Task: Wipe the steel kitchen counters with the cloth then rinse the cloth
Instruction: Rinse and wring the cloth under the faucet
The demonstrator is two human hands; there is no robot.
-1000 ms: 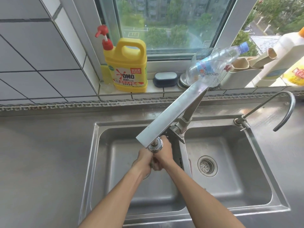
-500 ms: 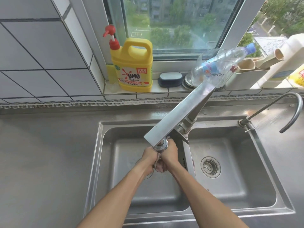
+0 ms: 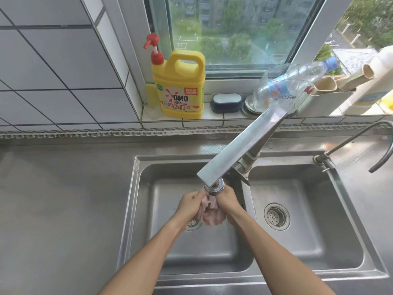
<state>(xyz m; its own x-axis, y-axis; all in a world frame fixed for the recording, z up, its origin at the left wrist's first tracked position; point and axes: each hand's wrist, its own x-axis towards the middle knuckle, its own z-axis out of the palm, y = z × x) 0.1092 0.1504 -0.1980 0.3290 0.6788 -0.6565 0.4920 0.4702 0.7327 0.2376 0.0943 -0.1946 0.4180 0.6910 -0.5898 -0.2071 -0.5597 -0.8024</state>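
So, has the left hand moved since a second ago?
Yes. The left hand has drawn leftward from the tap nozzle, apart from the right hand; the cloth shows between.

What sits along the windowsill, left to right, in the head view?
Yellow OMO detergent jug → dark blue soap box → stack of small steel dishes → clear plastic bottle lying tilted → white holder with beige utensil handles → large white bottle at the right edge.
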